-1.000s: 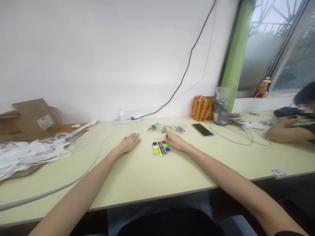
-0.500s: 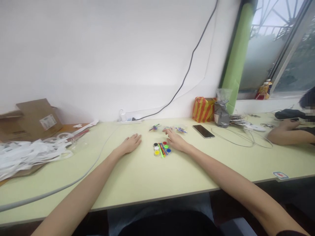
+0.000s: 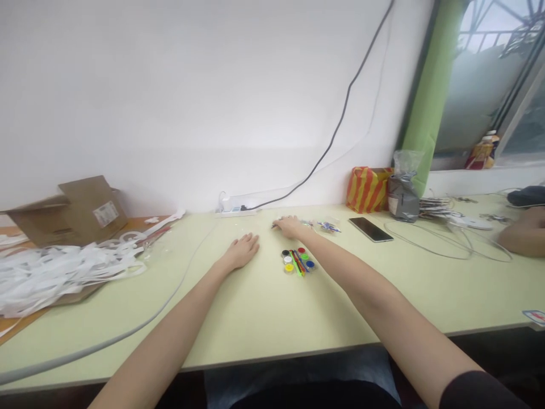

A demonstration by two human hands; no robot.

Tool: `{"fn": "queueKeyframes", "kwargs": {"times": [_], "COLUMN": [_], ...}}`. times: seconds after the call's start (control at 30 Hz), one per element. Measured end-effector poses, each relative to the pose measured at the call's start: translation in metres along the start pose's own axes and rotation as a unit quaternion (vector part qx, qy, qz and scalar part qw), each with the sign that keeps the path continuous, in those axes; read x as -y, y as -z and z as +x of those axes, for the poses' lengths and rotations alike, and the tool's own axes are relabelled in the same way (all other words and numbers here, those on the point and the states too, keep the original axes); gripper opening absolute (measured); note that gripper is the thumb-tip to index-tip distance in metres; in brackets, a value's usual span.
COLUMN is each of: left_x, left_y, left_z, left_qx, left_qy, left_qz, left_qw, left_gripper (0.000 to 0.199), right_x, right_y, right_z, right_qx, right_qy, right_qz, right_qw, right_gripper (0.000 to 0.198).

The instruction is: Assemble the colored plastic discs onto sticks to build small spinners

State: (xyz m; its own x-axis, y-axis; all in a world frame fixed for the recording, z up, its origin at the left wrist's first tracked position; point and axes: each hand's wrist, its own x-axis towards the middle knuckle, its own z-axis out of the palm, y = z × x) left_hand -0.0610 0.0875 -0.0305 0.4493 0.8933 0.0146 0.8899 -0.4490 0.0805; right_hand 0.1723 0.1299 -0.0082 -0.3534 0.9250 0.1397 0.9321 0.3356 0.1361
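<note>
Pale tabletop point(image 3: 255, 318): your right hand point(image 3: 290, 226) has reached the leftmost packet point(image 3: 275, 225), now within grasp, grip unclear. Your left hand point(image 3: 242, 251) lies open.

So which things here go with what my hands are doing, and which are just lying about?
Probably for the job:
small packets by your right hand
pots with coloured lids
coloured sticks

Apparently just lying about:
phone
striped bag
cardboard box
white strips

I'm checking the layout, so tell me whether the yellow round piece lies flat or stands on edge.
Flat: the yellow round piece rests on the table, its yellow face turned upward.
</note>
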Motion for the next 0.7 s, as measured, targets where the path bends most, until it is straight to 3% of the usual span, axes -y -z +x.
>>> {"fn": "queueKeyframes", "kwargs": {"times": [0.1,0.33,0.5,0.7], "left_x": [0.000,-0.001,-0.002,-0.002], "left_y": [-0.002,-0.003,-0.001,0.003], "left_z": [0.001,0.000,-0.001,-0.001], "left_qx": [-0.004,-0.009,-0.003,0.004], "left_qy": [-0.001,0.003,0.005,0.007], "left_qz": [-0.002,-0.001,0.006,0.000], "left_qw": [1.000,1.000,1.000,1.000], "left_gripper": [0.065,0.063,0.062,0.064], "right_x": [0.002,0.009,-0.017,-0.054], "right_y": [0.001,0.014,0.025,0.059], "right_z": [0.003,-0.021,-0.043,-0.039], "right_qx": [0.005,0.004,-0.011,-0.039], "right_qy": [0.031,0.135,0.221,0.142], "right_qz": [-0.004,-0.018,0.038,0.197], "right_qw": [0.999,0.991,0.974,0.969], "right_gripper": [0.042,0.041,0.039,0.051]}}
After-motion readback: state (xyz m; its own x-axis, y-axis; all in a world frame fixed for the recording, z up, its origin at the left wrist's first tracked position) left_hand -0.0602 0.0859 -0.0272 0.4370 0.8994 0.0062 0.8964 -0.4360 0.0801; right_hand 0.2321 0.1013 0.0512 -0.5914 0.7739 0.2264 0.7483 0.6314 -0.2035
